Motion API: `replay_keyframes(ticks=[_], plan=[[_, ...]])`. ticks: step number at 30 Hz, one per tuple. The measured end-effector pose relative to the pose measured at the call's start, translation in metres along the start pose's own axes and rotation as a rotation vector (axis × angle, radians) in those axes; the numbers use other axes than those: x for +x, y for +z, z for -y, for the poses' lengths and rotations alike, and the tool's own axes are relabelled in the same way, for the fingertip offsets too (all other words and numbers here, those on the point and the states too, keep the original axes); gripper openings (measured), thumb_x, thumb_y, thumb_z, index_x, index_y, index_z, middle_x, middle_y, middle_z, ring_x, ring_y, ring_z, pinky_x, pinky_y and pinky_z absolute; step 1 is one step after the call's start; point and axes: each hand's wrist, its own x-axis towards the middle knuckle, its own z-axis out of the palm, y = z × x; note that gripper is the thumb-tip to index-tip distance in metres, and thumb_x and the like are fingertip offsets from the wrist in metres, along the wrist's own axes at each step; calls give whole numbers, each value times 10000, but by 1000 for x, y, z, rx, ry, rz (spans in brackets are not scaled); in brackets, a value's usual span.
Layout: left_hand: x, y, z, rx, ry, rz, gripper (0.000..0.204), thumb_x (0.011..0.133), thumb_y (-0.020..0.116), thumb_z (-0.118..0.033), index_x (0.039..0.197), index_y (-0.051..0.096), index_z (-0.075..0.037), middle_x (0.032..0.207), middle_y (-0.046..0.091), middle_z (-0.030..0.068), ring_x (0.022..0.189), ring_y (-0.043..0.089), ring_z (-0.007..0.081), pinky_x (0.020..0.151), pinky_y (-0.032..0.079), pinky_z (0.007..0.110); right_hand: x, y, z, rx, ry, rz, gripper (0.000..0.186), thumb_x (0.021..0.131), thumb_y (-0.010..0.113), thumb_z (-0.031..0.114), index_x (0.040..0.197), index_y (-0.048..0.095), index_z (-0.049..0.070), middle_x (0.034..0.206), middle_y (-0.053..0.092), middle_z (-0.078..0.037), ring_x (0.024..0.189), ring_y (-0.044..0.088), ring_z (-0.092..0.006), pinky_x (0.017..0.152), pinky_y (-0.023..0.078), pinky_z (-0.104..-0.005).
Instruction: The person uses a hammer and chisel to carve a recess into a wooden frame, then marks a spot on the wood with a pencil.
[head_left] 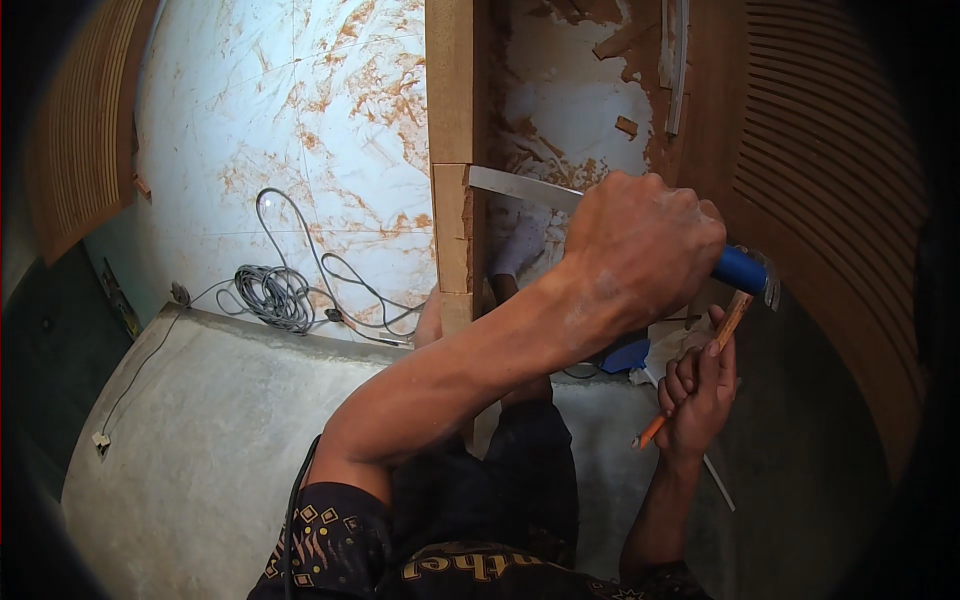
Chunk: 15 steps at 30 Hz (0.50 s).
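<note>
My left hand [645, 235] is closed in a fist around the blue handle [738, 268] of a chisel. The chisel's flat metal blade [522, 187] reaches leftward to the side of a wooden beam [452, 90]. Around the blade tip, the beam has a cut line and a rough, chipped edge. Lower right, my right hand [697, 392] grips a slim wooden handle [733, 320] with an orange lower end. Its upper end meets or passes behind the butt of the chisel; a hammer head there cannot be made out.
Wood dust and chips lie on the white marbled floor [350, 130]. A coiled grey cable [272, 298] sits left of the beam. Slatted wooden panels stand at left [85, 130] and right [830, 150]. Bare concrete [220, 400] lies nearer, and a foot [517, 245] shows beyond the beam.
</note>
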Motion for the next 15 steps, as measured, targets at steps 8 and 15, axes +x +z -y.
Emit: replay_keyframes(ticks=[8,15], plan=[[2,0,2,7,4,39,143,796,741,-227,794,727,-85,730,741,134,690,762,324,565,582,430,-3,4,13,-8,-49,30,481,1137,439,274,1541,382,19,652,322,68,470,256,6,392,228,-172],[2,-2,4,27,-21,71,158,805,748,-247,820,740,-89,736,741,141,694,762,335,571,585,434,-22,18,35,105,-157,-15,578,1142,410,405,1555,344,6,637,332,47,455,270,-2,390,236,-184]])
